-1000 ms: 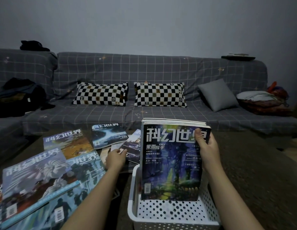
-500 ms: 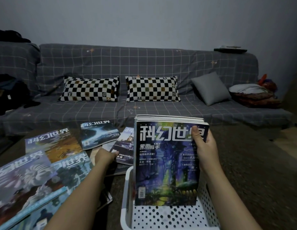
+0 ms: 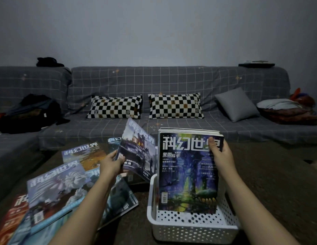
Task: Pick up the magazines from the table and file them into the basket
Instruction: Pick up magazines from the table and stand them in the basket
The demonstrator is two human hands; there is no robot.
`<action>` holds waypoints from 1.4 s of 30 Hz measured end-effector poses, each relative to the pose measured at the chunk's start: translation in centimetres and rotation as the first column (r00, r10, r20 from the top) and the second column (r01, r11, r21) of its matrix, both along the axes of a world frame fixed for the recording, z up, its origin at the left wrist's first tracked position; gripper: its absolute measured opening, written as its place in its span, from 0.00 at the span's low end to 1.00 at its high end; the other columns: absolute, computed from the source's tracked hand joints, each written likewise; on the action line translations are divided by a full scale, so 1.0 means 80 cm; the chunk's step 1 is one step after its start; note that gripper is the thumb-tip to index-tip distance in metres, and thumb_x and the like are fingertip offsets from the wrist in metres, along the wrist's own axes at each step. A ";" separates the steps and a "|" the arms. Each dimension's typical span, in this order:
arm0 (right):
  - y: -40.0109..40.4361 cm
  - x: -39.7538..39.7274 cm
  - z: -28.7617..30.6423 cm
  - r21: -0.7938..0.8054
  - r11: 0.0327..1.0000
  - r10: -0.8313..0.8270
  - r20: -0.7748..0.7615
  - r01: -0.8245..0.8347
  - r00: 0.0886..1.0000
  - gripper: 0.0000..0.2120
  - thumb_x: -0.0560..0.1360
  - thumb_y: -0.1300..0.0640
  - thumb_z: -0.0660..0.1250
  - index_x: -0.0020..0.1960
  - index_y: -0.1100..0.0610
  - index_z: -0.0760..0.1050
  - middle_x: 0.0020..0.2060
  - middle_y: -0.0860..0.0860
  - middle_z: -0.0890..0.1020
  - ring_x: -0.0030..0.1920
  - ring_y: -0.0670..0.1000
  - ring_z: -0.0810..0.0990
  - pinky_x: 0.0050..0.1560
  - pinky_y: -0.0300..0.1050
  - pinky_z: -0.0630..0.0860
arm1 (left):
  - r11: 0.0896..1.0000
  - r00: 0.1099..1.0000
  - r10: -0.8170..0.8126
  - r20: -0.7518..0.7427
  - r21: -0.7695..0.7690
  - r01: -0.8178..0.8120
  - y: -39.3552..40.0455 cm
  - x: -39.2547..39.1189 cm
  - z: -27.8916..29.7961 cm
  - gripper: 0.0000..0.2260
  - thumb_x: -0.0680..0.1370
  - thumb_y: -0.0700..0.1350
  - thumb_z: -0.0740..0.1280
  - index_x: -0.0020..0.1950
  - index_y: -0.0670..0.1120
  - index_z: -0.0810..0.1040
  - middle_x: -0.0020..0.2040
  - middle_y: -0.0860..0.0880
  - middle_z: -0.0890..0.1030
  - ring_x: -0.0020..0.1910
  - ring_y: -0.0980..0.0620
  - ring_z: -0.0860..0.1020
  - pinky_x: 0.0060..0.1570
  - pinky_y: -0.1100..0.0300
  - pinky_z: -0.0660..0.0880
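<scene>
Beyond the fingers stands a grey checked sofa [image 3: 171,82] with two chequered pillows [image 3: 115,107], a plain grey cushion [image 3: 236,104] and dark clothes [image 3: 28,114].

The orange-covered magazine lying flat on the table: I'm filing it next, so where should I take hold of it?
Grip the orange-covered magazine at its bare far edge or left side, reaching over from above. It lies flat, and the near part is overlapped by the white-patterned magazine, so probably slide fingers under the free edge and lift.

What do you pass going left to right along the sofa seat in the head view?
Dark clothes pile → left checkered pillow → right checkered pillow → plain grey cushion → folded bedding.
</scene>
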State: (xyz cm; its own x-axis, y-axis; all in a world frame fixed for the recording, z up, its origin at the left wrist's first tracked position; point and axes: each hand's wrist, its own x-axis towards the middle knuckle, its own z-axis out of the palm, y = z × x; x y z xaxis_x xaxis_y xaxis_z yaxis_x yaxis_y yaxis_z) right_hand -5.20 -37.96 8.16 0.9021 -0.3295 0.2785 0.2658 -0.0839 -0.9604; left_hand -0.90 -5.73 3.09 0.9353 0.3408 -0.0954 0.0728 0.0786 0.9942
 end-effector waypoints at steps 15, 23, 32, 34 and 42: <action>-0.008 -0.027 0.024 -0.132 0.987 0.057 -0.226 -0.089 0.972 0.27 0.75 0.40 0.59 0.69 0.54 0.66 0.63 0.56 0.76 0.60 0.57 0.76 0.56 0.49 0.70 | 0.896 0.919 0.037 0.393 -0.420 0.143 -0.030 -0.134 0.081 0.17 0.80 0.34 0.58 0.66 0.47 0.71 0.44 0.51 0.83 0.34 0.55 0.83 0.31 0.60 0.81; -0.015 -0.036 0.033 0.167 0.977 0.181 -0.340 -0.131 0.923 0.29 0.77 0.36 0.51 0.59 0.59 0.75 0.54 0.58 0.80 0.51 0.58 0.80 0.45 0.49 0.76 | 0.812 0.946 -0.154 0.286 -0.509 0.287 -0.120 -0.138 0.030 0.16 0.80 0.33 0.58 0.66 0.44 0.71 0.44 0.49 0.85 0.35 0.51 0.83 0.27 0.59 0.80; -0.024 -0.025 0.028 0.158 0.976 0.205 -0.404 -0.153 0.892 0.39 0.70 0.28 0.49 0.66 0.55 0.72 0.59 0.58 0.79 0.59 0.61 0.78 0.55 0.56 0.76 | 0.847 0.947 -0.227 0.229 -0.434 0.308 -0.138 -0.121 0.005 0.15 0.79 0.33 0.60 0.58 0.49 0.76 0.48 0.46 0.85 0.43 0.46 0.83 0.39 0.48 0.82; -0.027 -0.022 0.021 0.212 0.959 0.257 -0.355 -0.191 0.899 0.41 0.64 0.25 0.59 0.62 0.55 0.75 0.56 0.59 0.81 0.56 0.62 0.80 0.58 0.59 0.75 | 0.896 0.954 -0.247 0.170 -0.336 0.292 -0.148 -0.120 -0.001 0.15 0.79 0.33 0.61 0.59 0.49 0.77 0.50 0.44 0.84 0.46 0.43 0.83 0.48 0.41 0.80; -0.030 -0.016 0.000 0.045 0.991 0.135 -0.247 -0.127 0.960 0.22 0.63 0.46 0.76 0.52 0.57 0.79 0.47 0.56 0.84 0.49 0.58 0.83 0.55 0.57 0.78 | 0.926 0.981 -0.171 0.095 0.354 0.127 -0.163 -0.120 -0.014 0.05 0.77 0.43 0.67 0.51 0.49 0.79 0.47 0.50 0.83 0.46 0.50 0.81 0.51 0.47 0.79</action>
State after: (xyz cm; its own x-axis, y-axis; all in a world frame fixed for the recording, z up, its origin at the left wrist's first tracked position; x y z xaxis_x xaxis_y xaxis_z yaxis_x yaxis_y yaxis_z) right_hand -6.47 -40.34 8.18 0.9775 -0.2084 0.0321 0.0251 -0.0360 -0.9990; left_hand -10.48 -18.77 1.97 0.9747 0.1881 0.1211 -0.0665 -0.2730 0.9597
